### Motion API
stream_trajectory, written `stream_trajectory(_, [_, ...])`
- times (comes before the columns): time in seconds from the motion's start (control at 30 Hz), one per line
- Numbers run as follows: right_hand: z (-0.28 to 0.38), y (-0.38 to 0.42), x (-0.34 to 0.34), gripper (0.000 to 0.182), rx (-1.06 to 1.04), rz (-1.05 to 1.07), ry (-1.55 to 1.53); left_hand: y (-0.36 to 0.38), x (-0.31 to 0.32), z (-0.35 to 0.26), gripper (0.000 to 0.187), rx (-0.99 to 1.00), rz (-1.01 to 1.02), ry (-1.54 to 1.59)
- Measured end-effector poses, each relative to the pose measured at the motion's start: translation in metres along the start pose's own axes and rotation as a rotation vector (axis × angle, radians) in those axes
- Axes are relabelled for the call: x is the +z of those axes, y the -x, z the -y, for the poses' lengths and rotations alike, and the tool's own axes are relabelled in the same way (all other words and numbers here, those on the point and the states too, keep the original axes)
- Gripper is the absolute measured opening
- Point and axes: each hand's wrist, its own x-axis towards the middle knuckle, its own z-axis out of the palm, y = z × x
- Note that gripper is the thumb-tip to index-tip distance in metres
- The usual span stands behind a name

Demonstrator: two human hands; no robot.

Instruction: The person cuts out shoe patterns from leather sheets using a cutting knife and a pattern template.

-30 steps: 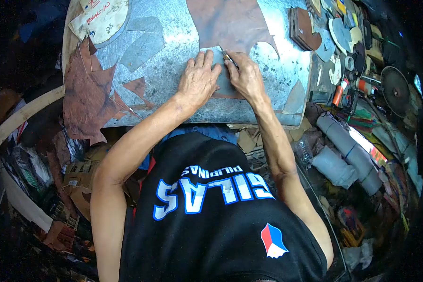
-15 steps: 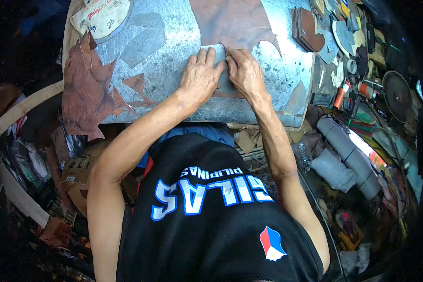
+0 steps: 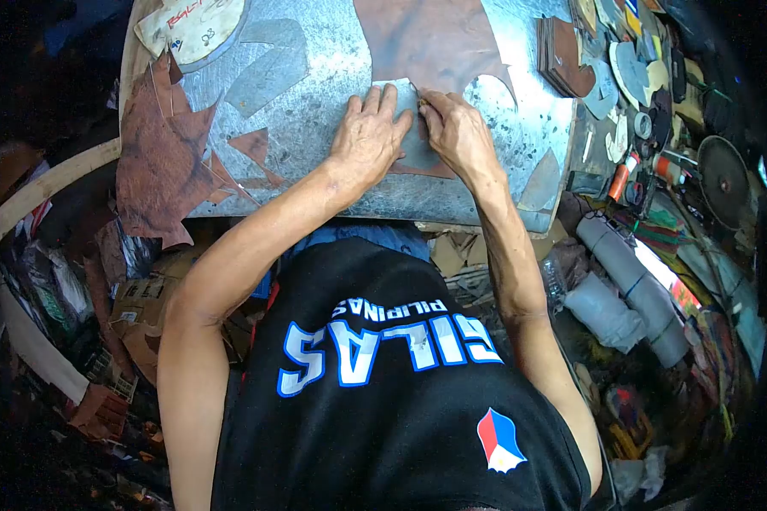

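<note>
My left hand (image 3: 369,129) lies palm down with its fingers stretched out, pressing on a grey flat pattern piece (image 3: 417,155). This piece rests on brown leather (image 3: 430,38), whose edge also shows below it. Close by on the right, my right hand (image 3: 462,136) is closed in a pinch around a slim, dark-tipped knife (image 3: 415,88). The tip points away from me at the pattern's upper right corner. Most of the knife is hidden by my fingers.
The metal-topped table (image 3: 315,111) carries leather scraps (image 3: 166,145), grey pattern pieces (image 3: 268,68), a marked round pattern (image 3: 192,30) and a stack of cut leather pieces (image 3: 561,60). Tape, an orange-labelled bottle (image 3: 622,177) and a round fan-like disc (image 3: 724,183) are at right.
My right hand has shifted slightly right and toward me, with the knife in it, opening a wider gap beside my left hand. The left hand stays flat on the pattern; the whole view has shifted a little.
</note>
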Motion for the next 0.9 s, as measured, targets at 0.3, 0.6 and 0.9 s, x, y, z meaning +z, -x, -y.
stream_trajectory(0.3, [0.017, 0.027, 0.005, 0.023, 0.116, -0.058, -0.049, 0.000, 0.003, 0.001, 0.059, 0.029, -0.010, -0.017])
stream_trajectory(0.6, [0.038, 0.061, 0.001, 0.028, 0.322, 0.008, -0.076, -0.002, -0.001, 0.001, 0.058, 0.037, 0.020, -0.011])
stream_trajectory(0.9, [0.035, 0.070, -0.001, 0.028, 0.319, 0.025, -0.112, -0.001, 0.004, 0.001, 0.058, 0.030, -0.027, -0.042])
